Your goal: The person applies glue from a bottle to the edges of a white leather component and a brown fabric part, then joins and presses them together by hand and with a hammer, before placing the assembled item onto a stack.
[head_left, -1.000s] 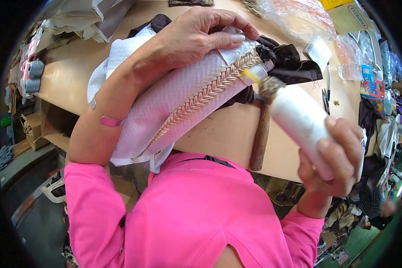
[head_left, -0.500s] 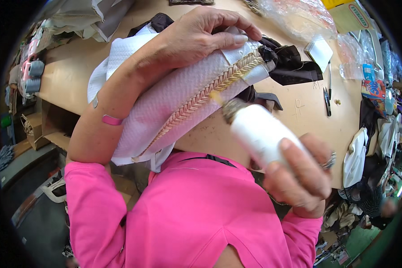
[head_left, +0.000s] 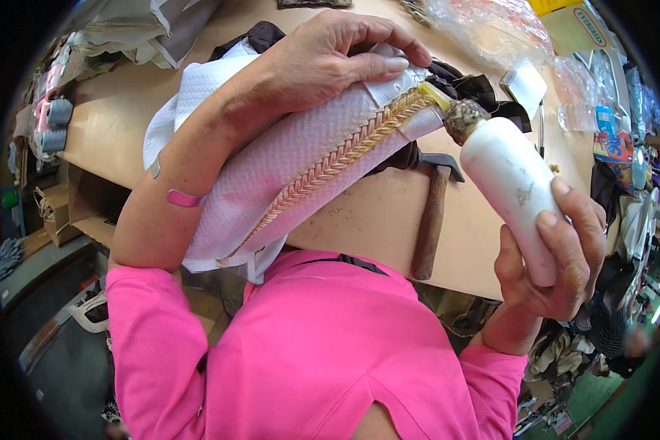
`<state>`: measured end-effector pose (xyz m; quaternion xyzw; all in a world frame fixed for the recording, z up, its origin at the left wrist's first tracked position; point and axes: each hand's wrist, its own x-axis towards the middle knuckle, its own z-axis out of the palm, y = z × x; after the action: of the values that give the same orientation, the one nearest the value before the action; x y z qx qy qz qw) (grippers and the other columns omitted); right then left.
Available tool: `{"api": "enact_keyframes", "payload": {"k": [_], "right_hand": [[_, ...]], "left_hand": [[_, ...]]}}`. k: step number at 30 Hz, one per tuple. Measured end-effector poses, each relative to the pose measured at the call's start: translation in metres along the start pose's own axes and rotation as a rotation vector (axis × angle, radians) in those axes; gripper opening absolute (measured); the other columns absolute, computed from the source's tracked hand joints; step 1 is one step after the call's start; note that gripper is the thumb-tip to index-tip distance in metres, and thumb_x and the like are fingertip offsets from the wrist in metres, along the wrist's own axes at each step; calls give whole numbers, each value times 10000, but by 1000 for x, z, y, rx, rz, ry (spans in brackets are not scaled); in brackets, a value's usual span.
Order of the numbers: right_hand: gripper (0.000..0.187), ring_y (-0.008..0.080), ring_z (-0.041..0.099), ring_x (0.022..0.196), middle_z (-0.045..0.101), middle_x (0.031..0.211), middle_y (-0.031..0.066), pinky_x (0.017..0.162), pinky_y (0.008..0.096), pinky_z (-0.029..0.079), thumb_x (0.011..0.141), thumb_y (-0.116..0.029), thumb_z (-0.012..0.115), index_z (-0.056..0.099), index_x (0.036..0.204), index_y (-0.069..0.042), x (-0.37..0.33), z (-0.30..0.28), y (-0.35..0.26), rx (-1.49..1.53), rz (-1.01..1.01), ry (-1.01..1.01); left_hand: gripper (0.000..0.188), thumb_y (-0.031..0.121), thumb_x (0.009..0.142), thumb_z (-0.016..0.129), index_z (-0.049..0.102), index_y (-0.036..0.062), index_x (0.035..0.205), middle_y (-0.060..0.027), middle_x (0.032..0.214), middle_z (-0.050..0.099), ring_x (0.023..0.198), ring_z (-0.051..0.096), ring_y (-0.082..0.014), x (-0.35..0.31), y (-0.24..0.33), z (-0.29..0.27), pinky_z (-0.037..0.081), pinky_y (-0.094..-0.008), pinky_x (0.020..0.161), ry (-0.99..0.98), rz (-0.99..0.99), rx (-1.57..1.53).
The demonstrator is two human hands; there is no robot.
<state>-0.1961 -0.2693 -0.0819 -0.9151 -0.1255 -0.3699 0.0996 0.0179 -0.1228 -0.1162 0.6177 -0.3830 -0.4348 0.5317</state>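
Note:
A white textured fabric piece (head_left: 260,172) lies bulkily across the table's near side, under my left forearm. My left hand (head_left: 326,62) grips its upper right edge, thumb and fingers closed on the cloth. Along the piece runs a tan braided strip (head_left: 323,163), glossy and yellowish towards its upper right end. My right hand (head_left: 561,257) is wrapped round a white squeeze bottle (head_left: 510,187), tilted up to the left. Its crusted neck ends in a yellowish nozzle (head_left: 434,95), which is at the strip's upper right end. Dark fabric (head_left: 466,86) bunches behind the nozzle.
A hammer (head_left: 431,224) with a wooden handle lies on the table (head_left: 345,235) between the fabric and my right hand. Farther right are a small notepad (head_left: 524,86), clear plastic bags (head_left: 491,29) and a red and blue packet (head_left: 614,150). Grey cups (head_left: 57,125) stand at far left.
My right hand has moved the bottle up and right, from beside the strip's middle to its upper right end. The hammer's handle is now uncovered. My left hand stays put.

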Motion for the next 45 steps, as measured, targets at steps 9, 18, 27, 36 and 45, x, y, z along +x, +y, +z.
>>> {"api": "enact_keyframes", "payload": {"k": [9,18,27,36,45], "right_hand": [[283,282,552,690,561,916,146,575,372,485,660,-53,642,507,904,-104,-1,4,-20,61,73,-68],[404,288,532,674,555,970,106,527,333,451,563,46,656,499,889,-133,-2,5,-39,94,89,-169],[316,277,534,661,547,958,92,543,345,451,625,-22,644,510,881,-151,-8,7,-42,115,2,-206],[321,262,534,680,550,968,86,542,334,449,600,3,640,530,858,-154,-10,7,-40,88,78,-148],[329,274,534,686,552,957,92,550,334,456,606,-14,651,517,877,-144,-11,12,-42,123,38,-179]], "left_hand": [[217,60,854,474,536,10,1056,-11,914,560,785,463,-52,2,-3,0,376,-184,709,1,17,9],[215,48,844,479,541,9,1046,-11,882,567,768,468,-50,0,0,2,377,-184,706,21,10,11],[212,54,844,484,542,8,1043,-4,879,561,755,459,-42,1,0,1,374,-178,680,25,-30,21],[208,52,846,484,544,9,1040,-9,892,564,756,462,-45,-1,1,3,378,-178,687,36,8,7],[201,52,847,482,547,14,1033,-14,908,565,801,475,-52,-1,7,5,381,-184,720,53,-69,35]]}}
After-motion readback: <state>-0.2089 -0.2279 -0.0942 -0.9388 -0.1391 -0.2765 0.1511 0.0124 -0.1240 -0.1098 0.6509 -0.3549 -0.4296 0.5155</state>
